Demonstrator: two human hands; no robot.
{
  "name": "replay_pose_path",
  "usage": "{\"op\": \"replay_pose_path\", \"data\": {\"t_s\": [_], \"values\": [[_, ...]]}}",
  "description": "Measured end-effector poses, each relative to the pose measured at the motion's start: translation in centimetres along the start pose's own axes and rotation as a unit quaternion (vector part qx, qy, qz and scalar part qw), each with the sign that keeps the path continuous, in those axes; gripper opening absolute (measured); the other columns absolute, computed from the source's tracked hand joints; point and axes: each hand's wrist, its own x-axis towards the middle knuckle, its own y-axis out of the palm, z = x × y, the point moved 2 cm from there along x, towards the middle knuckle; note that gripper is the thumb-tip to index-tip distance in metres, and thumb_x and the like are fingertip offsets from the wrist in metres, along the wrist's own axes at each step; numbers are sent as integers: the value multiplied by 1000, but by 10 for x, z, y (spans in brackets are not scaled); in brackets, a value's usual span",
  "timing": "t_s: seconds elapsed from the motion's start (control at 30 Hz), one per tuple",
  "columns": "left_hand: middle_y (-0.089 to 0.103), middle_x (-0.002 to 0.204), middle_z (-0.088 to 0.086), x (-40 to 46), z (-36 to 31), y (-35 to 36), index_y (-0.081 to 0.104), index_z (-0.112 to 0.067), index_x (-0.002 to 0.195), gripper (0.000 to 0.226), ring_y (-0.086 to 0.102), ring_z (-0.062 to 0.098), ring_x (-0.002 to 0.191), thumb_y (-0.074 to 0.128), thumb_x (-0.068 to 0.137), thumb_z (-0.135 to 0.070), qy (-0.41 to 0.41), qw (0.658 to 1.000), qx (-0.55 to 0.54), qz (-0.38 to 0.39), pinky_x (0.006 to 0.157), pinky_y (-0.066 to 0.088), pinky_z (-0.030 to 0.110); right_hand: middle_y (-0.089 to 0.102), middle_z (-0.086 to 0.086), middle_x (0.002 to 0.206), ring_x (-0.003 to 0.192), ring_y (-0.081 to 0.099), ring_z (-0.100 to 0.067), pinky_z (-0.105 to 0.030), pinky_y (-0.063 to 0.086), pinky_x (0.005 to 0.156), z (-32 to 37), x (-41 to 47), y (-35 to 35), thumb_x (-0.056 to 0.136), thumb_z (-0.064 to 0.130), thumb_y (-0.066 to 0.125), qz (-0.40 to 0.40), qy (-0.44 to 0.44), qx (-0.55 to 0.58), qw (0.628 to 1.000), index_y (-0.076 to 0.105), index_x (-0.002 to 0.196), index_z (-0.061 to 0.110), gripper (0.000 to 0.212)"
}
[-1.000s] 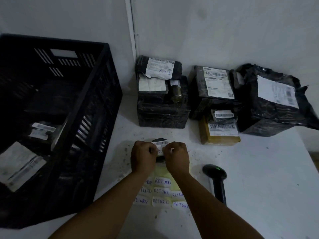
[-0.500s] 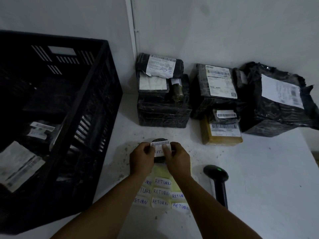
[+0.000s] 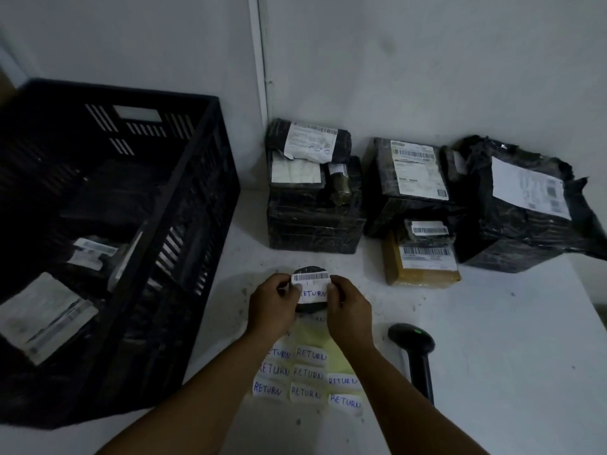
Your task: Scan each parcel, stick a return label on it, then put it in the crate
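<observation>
Head view shows both hands meeting over a small round black parcel (image 3: 310, 290) near the middle of the white table (image 3: 492, 339): the left hand (image 3: 274, 302) and right hand (image 3: 349, 307) pinch the two sides of a white return label (image 3: 313, 294) lying across its top, just below its barcode sticker (image 3: 310, 276). More return labels (image 3: 307, 376) lie on a sheet toward the near edge, the scanner (image 3: 415, 353) to their right. At the left edge stands the black crate (image 3: 203, 198); wrapped parcels (image 3: 315, 205) line the far edge
</observation>
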Motion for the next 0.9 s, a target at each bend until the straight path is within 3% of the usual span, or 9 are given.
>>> {"op": "replay_pose_path", "data": {"t_s": [0.03, 0.17, 0.23, 0.3, 0.43, 0.57, 0.63, 0.73, 0.9], "values": [[68, 100, -13, 0, -6, -3, 65, -34, 101, 11, 65, 7, 88, 66, 91, -33, -2, 1000, -17, 4, 68, 56, 26, 69, 7, 99, 82, 62, -2, -18, 52, 72, 4, 0, -4, 101, 24, 51, -15, -7, 14, 1000, 64, 117, 21, 21], [69, 100, -13, -3, -34, -24, 59, -38, 91, 9, 67, 8, 88, 66, 89, -34, 22, 997, -68, 7, 75, 60, 34, 66, 18, 89, 82, 62, 4, -8, 46, 65, 29, 2, -22, 102, 26, 51, -50, -33, 75, 995, 64, 109, 29, 15], [69, 100, -13, -7, -51, -40, 59, -38, 93, 9, 67, 7, 89, 66, 90, -33, 41, 995, -87, -10, 77, 60, 35, 67, 15, 89, 79, 62, 1, -14, 49, 64, 50, 6, -29, 102, 28, 51, -54, -50, 96, 993, 66, 108, 27, 16], [68, 100, -13, -13, -70, -60, 58, -38, 93, 10, 66, 5, 88, 65, 91, -32, 64, 993, -92, -36, 74, 59, 32, 67, 12, 91, 78, 62, -2, -19, 50, 63, 75, 10, -34, 102, 30, 50, -49, -67, 121, 989, 66, 112, 25, 20], [65, 99, -17, -28, -108, -113, 59, -35, 103, 14, 64, -2, 88, 65, 93, -28, 116, 984, -97, -93, 68, 54, 17, 67, 12, 86, 69, 60, -4, -13, 44, 54, 136, 10, -40, 103, 32, 49, -45, -117, 189, 974, 65, 113, 26, 20], [71, 93, -17, -41, -131, -177, 64, -34, 102, 13, 66, -7, 81, 67, 90, -28, 152, 972, -96, -149, 61, 49, 6, 67, 19, 88, 74, 61, -1, -10, 46, 58, 200, 6, -35, 102, 29, 51, -30, -175, 239, 955, 66, 108, 26, 16], [73, 93, -14, -42, -133, -211, 66, -33, 101, 13, 68, -4, 80, 68, 89, -29, 153, 969, -110, -159, 66, 55, 14, 67, 22, 87, 79, 62, 4, -7, 45, 62, 230, 7, -27, 102, 27, 53, -14, -201, 251, 947, 67, 107, 25, 15], [76, 92, -7, -35, -123, -263, 68, -29, 97, 15, 73, 10, 85, 67, 82, -32, 126, 968, -134, -172, 81, 60, 41, 67, 19, 92, 86, 63, 6, -6, 46, 67, 268, 7, -4, 100, 26, 56, 28, -242, 243, 939, 68, 110, 20, 17], [74, 96, -1, -4, -76, -340, 68, -25, 95, 8, 71, 20, 89, 67, 87, -28, 54, 969, -96, -220, 87, 58, 47, 70, 10, 97, 88, 64, 3, -13, 52, 76, 313, 6, 47, 98, 30, 59, 56, -274, 214, 936, 66, 118, 17, 25]]}}
